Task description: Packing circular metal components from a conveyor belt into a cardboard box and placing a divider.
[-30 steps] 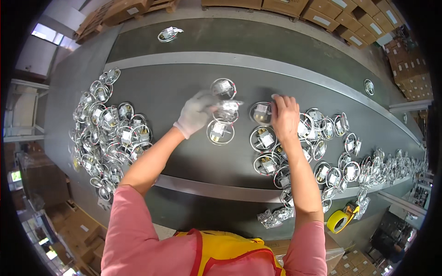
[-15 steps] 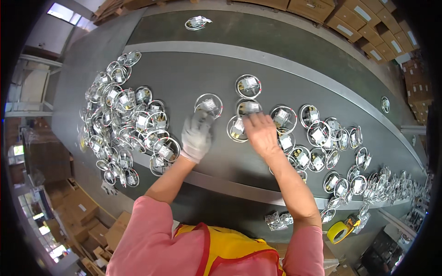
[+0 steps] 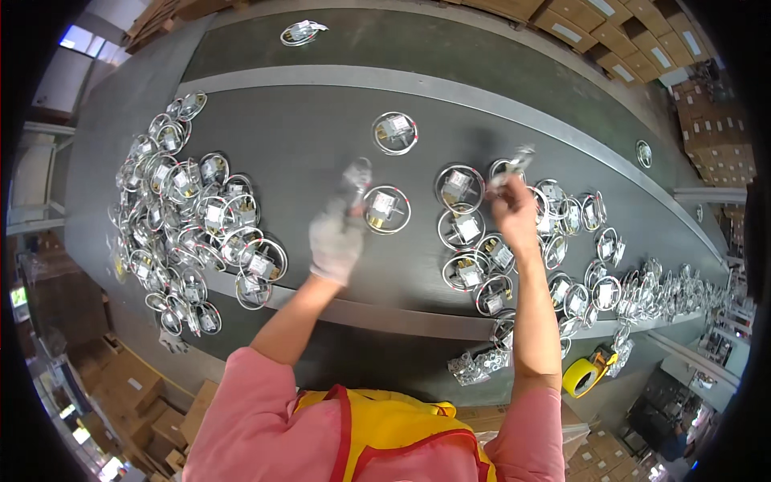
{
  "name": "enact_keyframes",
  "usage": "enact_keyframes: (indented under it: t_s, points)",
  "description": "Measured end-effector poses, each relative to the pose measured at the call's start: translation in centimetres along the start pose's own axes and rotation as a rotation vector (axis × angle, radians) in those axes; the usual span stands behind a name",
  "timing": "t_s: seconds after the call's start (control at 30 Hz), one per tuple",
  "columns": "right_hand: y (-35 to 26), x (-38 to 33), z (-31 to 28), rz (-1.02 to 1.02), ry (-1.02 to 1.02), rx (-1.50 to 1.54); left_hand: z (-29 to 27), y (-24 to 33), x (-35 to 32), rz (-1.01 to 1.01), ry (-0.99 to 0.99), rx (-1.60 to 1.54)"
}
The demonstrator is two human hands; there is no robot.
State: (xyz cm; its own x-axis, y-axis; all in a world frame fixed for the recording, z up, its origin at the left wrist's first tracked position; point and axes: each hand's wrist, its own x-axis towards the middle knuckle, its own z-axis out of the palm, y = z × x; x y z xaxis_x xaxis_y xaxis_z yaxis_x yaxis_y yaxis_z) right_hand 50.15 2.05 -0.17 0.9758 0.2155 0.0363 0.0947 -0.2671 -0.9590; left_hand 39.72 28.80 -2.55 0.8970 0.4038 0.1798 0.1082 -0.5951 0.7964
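Note:
Gloved and slightly smeared by motion, my left hand (image 3: 336,243) is closed on a bagged thermostat (image 3: 357,173) with a coiled silver tube, held edge-on. My bare right hand (image 3: 515,214) pinches another such thermostat (image 3: 520,161), tilted up over the group on the right. Beside my left fingers a single thermostat (image 3: 388,210) lies flat on the dark belt (image 3: 321,128). Farther off lies one more thermostat (image 3: 395,133). Just left of my right hand, a thermostat (image 3: 459,189) tops a loose column of several others.
A heap of bagged thermostats (image 3: 189,213) covers the left side. More thermostats (image 3: 666,293) crowd the far right. A yellow tape roll on a dispenser (image 3: 580,377) and small clear bags (image 3: 474,367) lie near the front edge. Cardboard boxes (image 3: 566,28) stand behind the metal rail (image 3: 385,80).
My right hand has moved right and lifted a thermostat. My left hand now raises one off the belt. The thermostats on the belt appear shifted left in view.

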Motion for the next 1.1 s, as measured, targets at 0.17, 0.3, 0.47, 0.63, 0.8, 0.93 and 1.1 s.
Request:
enact_keyframes:
  t_s: [0.17, 0.3, 0.47, 0.63, 0.8, 0.93, 1.1]
  points:
    - [0.4, -0.3, 0.3, -0.487, -0.236, -1.002, 2.4, 4.1, -3.4, 0.252, -0.319, 0.571]
    - [1.5, -0.1, -0.5, -0.324, -0.034, -0.658, 2.5, 3.7, -3.2, 0.259, -0.387, 0.733]
    - [-4.7, -2.5, -2.3, 0.426, 0.299, 0.246, 0.9, 3.2, -0.6, 0.092, -0.315, 0.247]
    - [-4.3, -11.6, -1.4, 0.235, 0.465, -0.043, 4.1, 4.8, -0.4, 0.262, -0.265, -0.221]
    - [-1.8, -19.9, 5.5, -0.07, 0.21, -0.669, 7.4, 4.0, 0.8, 0.989, -0.553, 0.265]
    - [0.1, -18.6, 8.1, -0.119, 0.248, -0.869, 7.4, 4.0, 1.7, 1.22, -0.544, 0.366]
    - [1.2, -17.1, 8.0, 0.064, 0.277, -0.871, 5.9, 3.3, 2.9, 1.138, -0.512, 0.629]
